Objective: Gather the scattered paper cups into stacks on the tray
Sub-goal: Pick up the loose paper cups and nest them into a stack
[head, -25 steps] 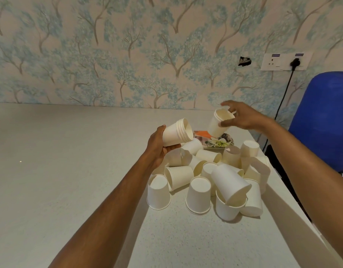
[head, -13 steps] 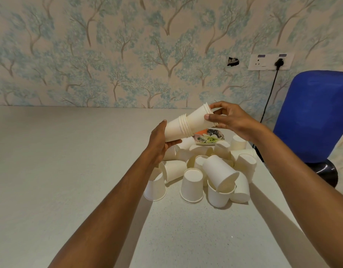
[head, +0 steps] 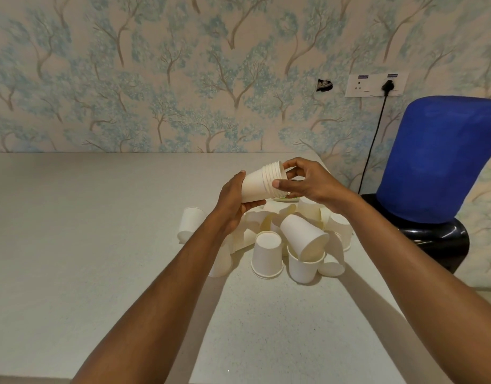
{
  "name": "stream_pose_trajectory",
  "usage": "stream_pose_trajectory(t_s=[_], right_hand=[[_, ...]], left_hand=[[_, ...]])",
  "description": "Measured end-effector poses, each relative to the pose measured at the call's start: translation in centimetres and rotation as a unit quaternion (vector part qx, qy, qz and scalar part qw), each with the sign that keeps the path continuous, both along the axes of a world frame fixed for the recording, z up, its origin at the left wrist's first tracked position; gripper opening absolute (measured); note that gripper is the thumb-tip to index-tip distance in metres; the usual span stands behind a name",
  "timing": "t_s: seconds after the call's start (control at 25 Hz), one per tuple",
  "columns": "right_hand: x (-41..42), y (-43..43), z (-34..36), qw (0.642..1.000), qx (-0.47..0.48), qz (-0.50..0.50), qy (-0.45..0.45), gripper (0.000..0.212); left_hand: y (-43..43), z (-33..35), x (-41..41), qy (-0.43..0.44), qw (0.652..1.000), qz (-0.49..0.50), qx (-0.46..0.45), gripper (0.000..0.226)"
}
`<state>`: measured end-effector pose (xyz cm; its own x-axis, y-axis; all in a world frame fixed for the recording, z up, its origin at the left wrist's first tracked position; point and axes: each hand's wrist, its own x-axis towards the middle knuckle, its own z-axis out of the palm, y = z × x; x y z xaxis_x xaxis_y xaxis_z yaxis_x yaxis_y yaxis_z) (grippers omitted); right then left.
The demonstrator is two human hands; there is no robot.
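While both hands grip it, the stack of nested cups [head: 262,184] lies tilted above the cup pile [head: 288,239].
Left hand [head: 233,202] wraps its base; right hand [head: 308,181] fingers [head: 278,184] pinch its rims, over the counter [head: 100,245].

The one camera sits on my head, looking forward and down along my forearms at the pale speckled tabletop [head: 72,245], close above its near edge, facing the tree-patterned wallpaper wall [head: 183,79] behind that tabletop.

No legible text found. Two small dark labels on wall socket plate [head: 376,85], at 2 o'clock, were too blurred to read.
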<state>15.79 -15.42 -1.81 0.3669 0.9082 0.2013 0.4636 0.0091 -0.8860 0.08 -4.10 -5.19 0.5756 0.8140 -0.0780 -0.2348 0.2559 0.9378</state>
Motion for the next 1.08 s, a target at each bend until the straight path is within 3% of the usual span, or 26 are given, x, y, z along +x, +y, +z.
stream_pose_trajectory(t_s=[0.16,0.36,0.6,0.92,1.08], right_hand=[[-0.3,-1.7,-0.3,0.999,-0.036,-0.004,-0.017,0.079],[-1.5,-6.6,0.1,0.976,-0.129,-0.048,-0.166,0.086],[-6.8,-10.7,-4.8,0.936,-0.184,-0.189,-0.233,0.105],[-8.1,-10.7,-6.8,0.939,-0.08,-0.264,-0.206,0.073],[-7.6,-10.1,-7.0,0.923,-0.044,-0.298,-0.24,0.043]], left_hand=[[-0.2,-0.8,-0.6,-0.003,1.0,0.003,-0.001,0.034],[-0.3,-1.6,-1.5,-0.008,1.0,0.019,-0.017,0.033],[-0.4,-2.5,-2.5,-0.008,0.999,0.027,-0.038,0.033],[-0.6,-2.4,-3.2,-0.005,0.999,0.03,-0.034,0.029],[-0.6,-2.6,-3.1,0.009,0.999,0.025,-0.027,0.03]])
